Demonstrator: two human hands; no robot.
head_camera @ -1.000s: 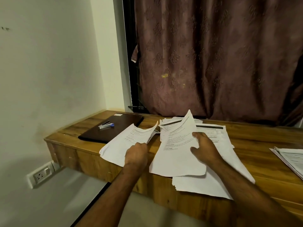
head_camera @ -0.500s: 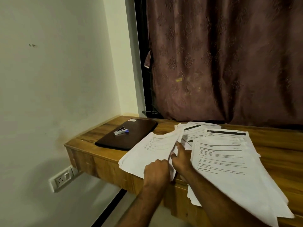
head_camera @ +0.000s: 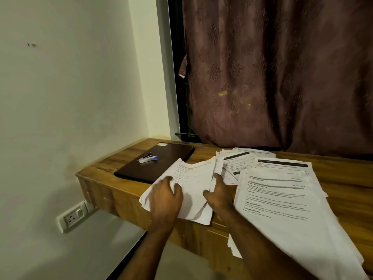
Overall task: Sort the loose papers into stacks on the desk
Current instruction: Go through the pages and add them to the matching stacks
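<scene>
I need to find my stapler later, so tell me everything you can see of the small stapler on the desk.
The stapler is small, with a silvery-white body, a dark upper arm and a blue end pointing right. It lies flat on the closed dark laptop near the wooden desk's left end, by the wall. Its jaw looks slightly open at the left end. Neither hand touches it; the papers lie to its right, apart from it.

Dark brown closed laptop flat at desk's left end, small silver-blue stapler on its lid. Mauve patterned curtain behind. White wall socket below-left.
</scene>
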